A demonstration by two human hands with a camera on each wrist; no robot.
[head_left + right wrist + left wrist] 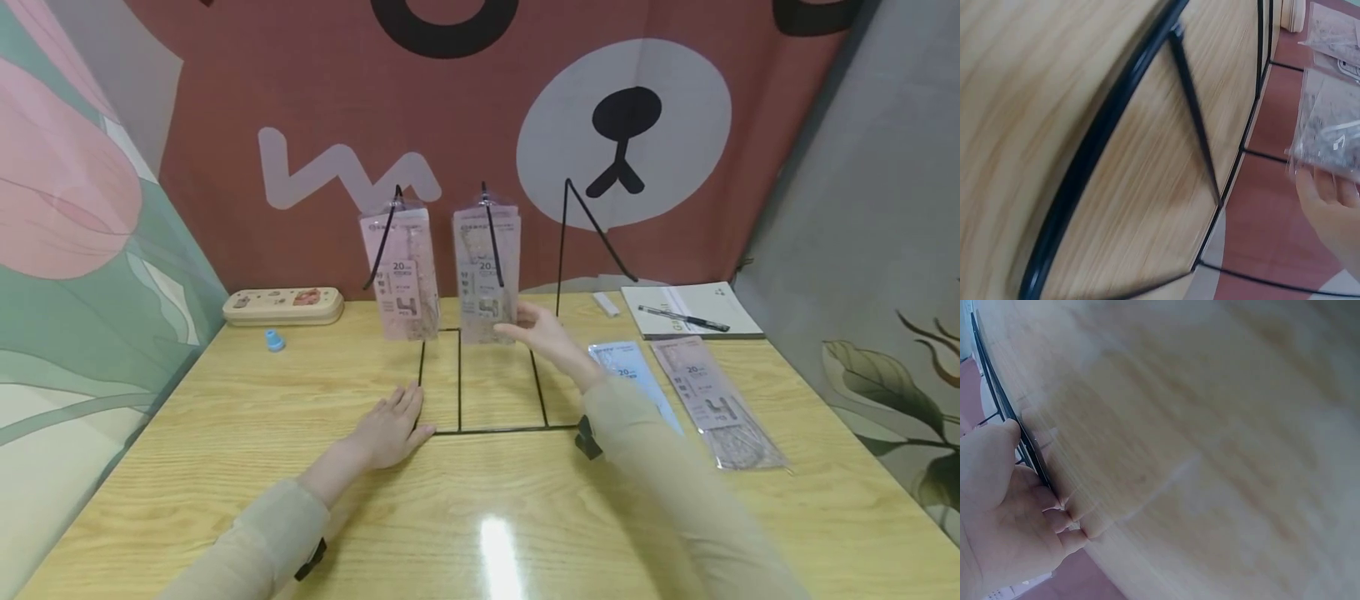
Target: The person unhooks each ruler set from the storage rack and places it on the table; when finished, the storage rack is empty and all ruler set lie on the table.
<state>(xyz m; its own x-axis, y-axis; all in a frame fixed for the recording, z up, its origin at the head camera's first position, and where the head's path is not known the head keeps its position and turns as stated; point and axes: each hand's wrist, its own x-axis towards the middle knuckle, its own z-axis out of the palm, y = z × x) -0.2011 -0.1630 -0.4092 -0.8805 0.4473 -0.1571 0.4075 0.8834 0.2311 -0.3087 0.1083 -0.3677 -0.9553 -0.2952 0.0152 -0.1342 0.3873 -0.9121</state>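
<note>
A black wire rack (491, 431) with three hooks stands on the table. A pink flat packet (401, 275), marked 20 and 4, hangs from its left hook. From the middle hook hangs a similar pink packet (480, 250), with another sheet showing behind its top. My right hand (551, 337) is at this packet's lower right edge, thumb across the front, the other fingertips partly hidden at the edge. In the right wrist view my fingers (1329, 194) meet the clear wrapper. My left hand (386, 429) lies with fingers extended on the table, over the rack base's front left corner.
The right hook (600, 229) is bare. At the right lie a blue packet (630, 371), partly behind my sleeve, and a pink packet (716, 408). Behind them are a notebook (705, 300) with a pen (682, 317) and a white eraser-like block (606, 304). A pencil case (283, 307) sits back left.
</note>
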